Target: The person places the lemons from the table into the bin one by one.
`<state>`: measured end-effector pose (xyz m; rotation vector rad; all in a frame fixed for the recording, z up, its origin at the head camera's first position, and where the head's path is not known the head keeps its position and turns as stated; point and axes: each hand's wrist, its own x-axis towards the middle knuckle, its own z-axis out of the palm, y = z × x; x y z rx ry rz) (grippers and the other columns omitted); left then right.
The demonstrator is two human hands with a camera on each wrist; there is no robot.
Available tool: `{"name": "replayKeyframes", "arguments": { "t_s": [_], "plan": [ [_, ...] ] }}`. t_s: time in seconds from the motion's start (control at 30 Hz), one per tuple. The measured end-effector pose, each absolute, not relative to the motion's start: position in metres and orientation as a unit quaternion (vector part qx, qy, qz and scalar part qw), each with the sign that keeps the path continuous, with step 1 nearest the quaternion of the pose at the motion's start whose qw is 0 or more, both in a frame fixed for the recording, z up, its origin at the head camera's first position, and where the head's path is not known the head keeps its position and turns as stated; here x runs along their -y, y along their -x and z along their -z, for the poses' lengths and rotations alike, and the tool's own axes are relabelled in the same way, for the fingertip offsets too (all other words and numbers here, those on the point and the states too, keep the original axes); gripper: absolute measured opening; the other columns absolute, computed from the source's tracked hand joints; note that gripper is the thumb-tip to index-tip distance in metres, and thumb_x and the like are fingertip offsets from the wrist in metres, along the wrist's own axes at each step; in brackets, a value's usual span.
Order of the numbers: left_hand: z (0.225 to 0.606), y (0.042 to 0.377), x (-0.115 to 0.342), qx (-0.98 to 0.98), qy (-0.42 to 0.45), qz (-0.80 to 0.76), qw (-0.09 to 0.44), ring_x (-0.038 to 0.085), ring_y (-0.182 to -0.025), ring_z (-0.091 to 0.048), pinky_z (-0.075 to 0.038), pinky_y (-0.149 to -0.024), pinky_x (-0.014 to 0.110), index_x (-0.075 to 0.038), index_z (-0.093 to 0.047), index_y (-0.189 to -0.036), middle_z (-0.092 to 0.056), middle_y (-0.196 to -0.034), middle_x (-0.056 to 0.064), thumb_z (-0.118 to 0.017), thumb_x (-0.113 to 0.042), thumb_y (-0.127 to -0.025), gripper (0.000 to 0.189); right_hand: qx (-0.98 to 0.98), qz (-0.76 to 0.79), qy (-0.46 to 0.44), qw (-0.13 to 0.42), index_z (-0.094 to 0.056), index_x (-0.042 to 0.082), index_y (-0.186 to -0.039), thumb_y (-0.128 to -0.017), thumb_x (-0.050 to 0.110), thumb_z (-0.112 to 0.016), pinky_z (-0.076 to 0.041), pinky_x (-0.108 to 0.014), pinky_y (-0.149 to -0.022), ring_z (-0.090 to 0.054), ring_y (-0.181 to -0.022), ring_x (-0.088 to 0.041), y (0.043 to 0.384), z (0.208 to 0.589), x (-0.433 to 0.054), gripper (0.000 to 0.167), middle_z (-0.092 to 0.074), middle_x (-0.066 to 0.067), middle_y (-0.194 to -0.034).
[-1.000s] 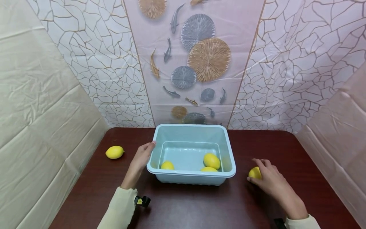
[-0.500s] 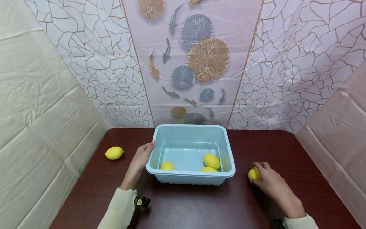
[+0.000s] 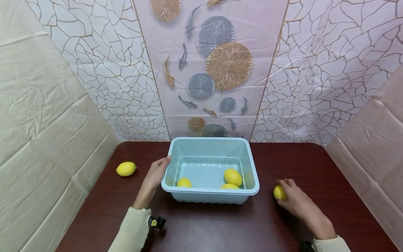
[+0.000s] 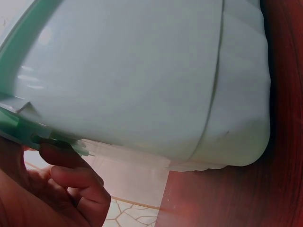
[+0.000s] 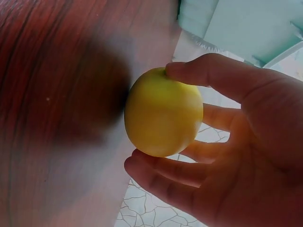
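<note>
A light blue plastic tub point(image 3: 201, 172) stands on the table with several lemons in view, most of them inside it. My left hand point(image 3: 154, 176) grips the tub's left rim, thumb over the edge; the left wrist view shows its fingers point(image 4: 78, 182) curled under the rim. Right of the tub, my right hand point(image 3: 298, 201) holds a lemon point(image 3: 279, 193) between thumb and fingers. In the right wrist view that lemon point(image 5: 163, 116) appears at the tabletop, the thumb on one side and fingers on the other. Within the tub lie a left lemon point(image 3: 184, 182) and two right ones point(image 3: 233, 177).
Another lemon point(image 3: 126, 169) lies on the dark red-brown table point(image 3: 201, 227) at the far left. Patterned cloth point(image 3: 207, 87) hangs behind the table, and beige cloth point(image 3: 56, 140) lines the sides.
My right hand's fingers have drawn in around the lemon beside the tub. My left hand keeps its hold on the rim, and the tub stays in place.
</note>
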<state>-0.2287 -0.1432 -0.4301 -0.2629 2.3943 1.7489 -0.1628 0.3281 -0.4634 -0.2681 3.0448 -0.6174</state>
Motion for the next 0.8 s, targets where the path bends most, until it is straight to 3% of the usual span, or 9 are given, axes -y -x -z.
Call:
{"name": "replayKeyframes", "arguments": {
  "t_s": [0.23,0.53,0.8],
  "plan": [
    [0.4309,0.2292,0.1428,-0.801,0.094,-0.586,0.082,0.033,-0.128,-0.063,-0.050,-0.108,0.051,0.001,-0.047,-0.156,-0.059,-0.147,0.023,-0.045,-0.051,-0.111,0.068,-0.978,0.188,0.075,0.048,-0.053,-0.008,-0.140,-0.085,0.009,-0.081,-0.052,-0.063,-0.080,-0.059,-0.102,-0.054,0.1629,0.4633,-0.3311,0.064,-0.044,-0.042,-0.136],
    [0.4316,0.2296,0.1441,-0.803,0.091,-0.583,0.082,0.030,-0.123,-0.065,-0.053,-0.105,0.049,-0.001,-0.048,-0.156,-0.061,-0.146,0.021,-0.044,-0.052,-0.111,0.068,-0.974,0.203,0.100,-0.011,-0.058,-0.009,-0.132,-0.080,0.005,-0.086,-0.051,-0.061,-0.085,-0.057,-0.106,-0.053,0.1614,0.4715,-0.3300,0.061,-0.047,-0.041,-0.133],
    [0.4306,0.2297,0.1437,-0.808,0.085,-0.577,0.084,0.034,-0.132,-0.060,-0.048,-0.111,0.053,0.002,-0.045,-0.157,-0.057,-0.150,0.024,-0.044,-0.050,-0.111,0.069,-0.972,0.213,0.098,-0.006,-0.054,-0.014,-0.133,-0.081,0.003,-0.086,-0.053,-0.054,-0.079,-0.060,-0.096,-0.043,0.1635,0.4716,-0.3310,0.063,-0.049,-0.041,-0.125]
  ]
}}
